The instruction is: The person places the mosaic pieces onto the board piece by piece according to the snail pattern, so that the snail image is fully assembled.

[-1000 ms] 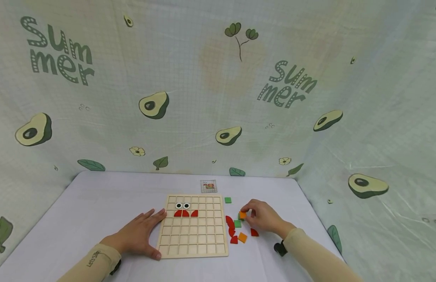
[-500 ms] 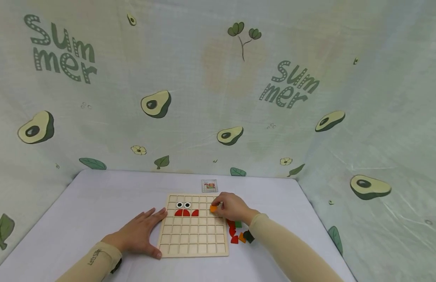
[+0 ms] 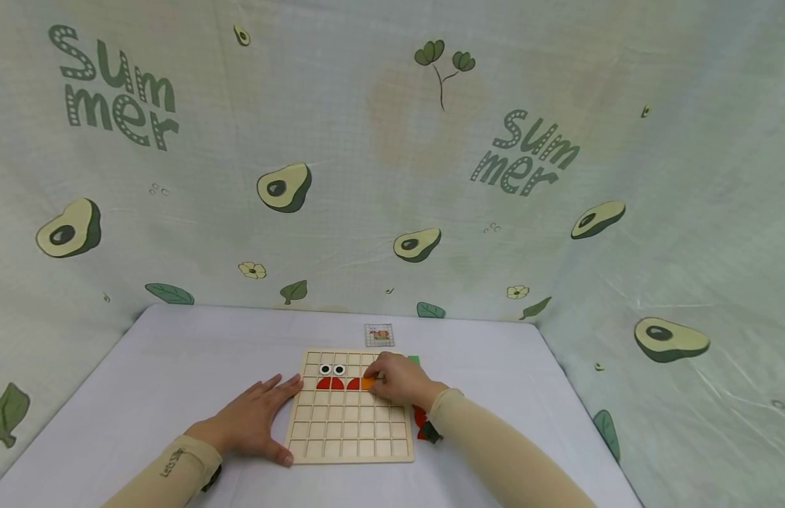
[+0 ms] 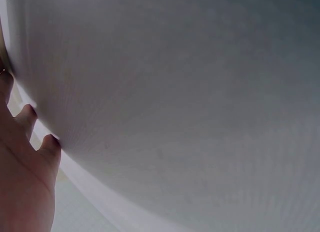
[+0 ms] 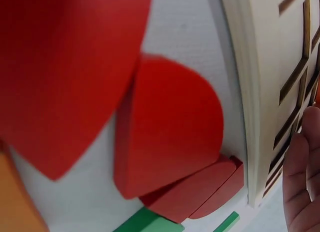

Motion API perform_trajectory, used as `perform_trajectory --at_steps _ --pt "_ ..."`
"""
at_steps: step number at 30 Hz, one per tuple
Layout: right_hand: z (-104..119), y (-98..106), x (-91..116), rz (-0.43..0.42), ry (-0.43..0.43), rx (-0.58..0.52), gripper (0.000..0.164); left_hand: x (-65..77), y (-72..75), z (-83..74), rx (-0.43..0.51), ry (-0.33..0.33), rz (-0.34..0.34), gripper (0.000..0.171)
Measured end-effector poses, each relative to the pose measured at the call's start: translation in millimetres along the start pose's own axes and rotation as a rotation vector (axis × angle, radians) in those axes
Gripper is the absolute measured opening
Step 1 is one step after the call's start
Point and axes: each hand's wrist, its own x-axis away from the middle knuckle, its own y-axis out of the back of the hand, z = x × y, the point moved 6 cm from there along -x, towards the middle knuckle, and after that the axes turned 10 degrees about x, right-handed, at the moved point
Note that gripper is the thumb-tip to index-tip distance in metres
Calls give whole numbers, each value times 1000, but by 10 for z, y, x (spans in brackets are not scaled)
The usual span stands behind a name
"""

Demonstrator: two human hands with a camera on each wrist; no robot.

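Observation:
A square wooden grid board [image 3: 352, 430] lies on the table. On its upper part sit two round eye pieces [image 3: 331, 370], with several red quarter-circle pieces [image 3: 331, 384] in the row below. My right hand [image 3: 401, 379] pinches an orange square tile [image 3: 367, 384] at the cell just right of the rightmost red piece. The left hand [image 3: 252, 420] lies spread with its fingers and thumb along the board's left edge. In the left wrist view, that hand [image 4: 27, 177] shows only at the left border.
Red quarter-circle pieces [image 5: 170, 127] lie beside the board's right edge, partly under the right forearm in the head view. A green tile [image 5: 150, 222] and an orange tile [image 5: 17, 197] are near them. A small picture card [image 3: 379, 335] lies behind the board.
My right hand has picked up an orange tile from the loose pieces and carried it left over the board, down to the red row. The left hand has stayed at the board's edge.

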Motion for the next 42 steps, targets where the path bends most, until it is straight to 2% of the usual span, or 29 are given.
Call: perform_trajectory --at_steps 8,14,18,23,32,37,42 --pt "-19 -10 0 26 -20 24 24 4 3 -3 -2 5 2 130" --pt "-168 141 87 28 -56 -27 25 -9 -16 32 1 39 7 131" --pt "-324 285 291 28 -72 -66 25 -12 -27 54 -1 35 4 131" --pt "-592 384 644 31 -130 -76 24 -12 -37 68 -10 32 2 131" --pt "-944 271 1271 113 -181 -117 28 -9 -59 58 -5 26 8 132" --pt "-1002 202 1425 150 -178 -137 36 -18 -54 59 -16 27 6 132" --pt "-1009 145 1464 149 -178 -151 33 -19 -31 41 -7 29 6 132"
